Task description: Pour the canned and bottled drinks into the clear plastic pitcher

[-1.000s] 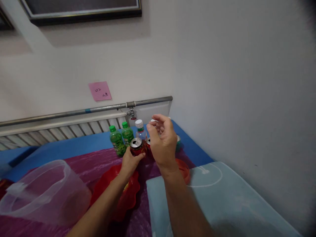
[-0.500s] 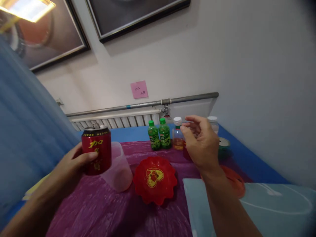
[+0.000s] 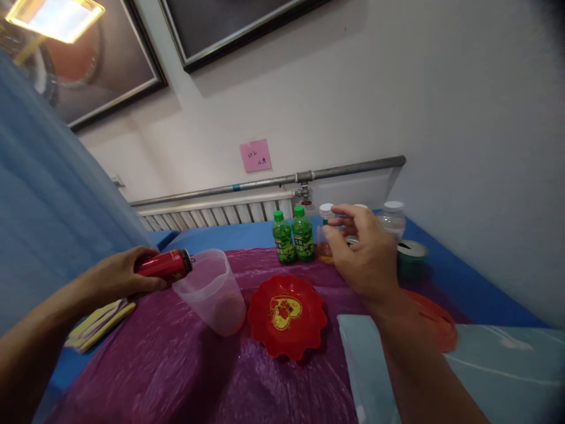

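In my left hand (image 3: 128,272) is a red drink can (image 3: 165,265), tipped onto its side with its top toward the rim of a translucent plastic container (image 3: 212,294). Whether any liquid comes out I cannot tell. My right hand (image 3: 364,250) hangs in the air with thumb and fingers apart and nothing between them. Behind it stand a white-capped bottle (image 3: 325,250) of amber liquid and the top of a can (image 3: 352,241), both partly hidden. A red scalloped plate (image 3: 289,338) with a gold heart print lies right of the container.
Two green bottles (image 3: 293,238) stand at the back. A clear jar (image 3: 392,221), a green can (image 3: 411,259), a red-orange lid-like object (image 3: 435,324) and a light blue cloth (image 3: 494,365) are at right. A yellow folded cloth (image 3: 99,324) lies left of the purple sheet (image 3: 168,365).
My left hand has turned the can from upright to lying sideways beside the container's rim and lowered it slightly. My right hand keeps nearly the same pose. The view has shifted a little.
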The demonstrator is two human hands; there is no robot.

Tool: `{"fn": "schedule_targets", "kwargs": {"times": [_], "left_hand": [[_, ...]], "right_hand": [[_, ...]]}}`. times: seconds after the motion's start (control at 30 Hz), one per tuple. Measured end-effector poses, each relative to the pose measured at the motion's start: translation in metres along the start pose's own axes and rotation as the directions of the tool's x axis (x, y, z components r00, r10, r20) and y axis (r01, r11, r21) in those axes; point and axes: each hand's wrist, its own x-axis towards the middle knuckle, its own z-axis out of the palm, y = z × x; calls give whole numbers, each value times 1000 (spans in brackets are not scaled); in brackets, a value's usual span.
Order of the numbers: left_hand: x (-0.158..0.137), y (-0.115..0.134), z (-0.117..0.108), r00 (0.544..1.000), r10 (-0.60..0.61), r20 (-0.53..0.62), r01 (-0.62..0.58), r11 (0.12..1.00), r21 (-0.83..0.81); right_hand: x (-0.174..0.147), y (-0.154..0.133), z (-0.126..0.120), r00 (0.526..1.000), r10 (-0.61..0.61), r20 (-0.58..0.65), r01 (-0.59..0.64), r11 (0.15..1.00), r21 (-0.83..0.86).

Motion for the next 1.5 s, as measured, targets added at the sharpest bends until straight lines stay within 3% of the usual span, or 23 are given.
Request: {"fn": "schedule_targets", "kwargs": {"times": [0.07,0.3,0.6,0.87,1.0,1.23,1.33,1.5], "left_hand": [[5,-1,-1,997,25,75,-31,996,88],[6,18,-3,999,51,-2,-48,950,310],[11,24,6,997,71,-4,-68,976,206],[0,30,16,976,80,-203,-46,985,166],[-11,35,29,972,67,-226,-51,996,75],[-1,8,55,915,154,-373,-160,987,15],[-3,11,69,889,122,-441,-149,988,-27],[-5,19,89,886,113,-449,-130,991,-7]], "right_hand": [[0,1,0,1000,-14,10,14,1000,-16],[0,4,0,999,-45,9,45,998,-37],[0,3,2,995,-90,37,92,995,-39],[-1,5,7,991,-121,62,122,992,-18],[-3,9,9,988,-135,69,136,991,-11],[-6,9,12,979,-182,87,184,983,-20],[-6,9,13,975,-204,90,207,978,-23],[-7,10,14,974,-204,100,207,978,-19]]}}
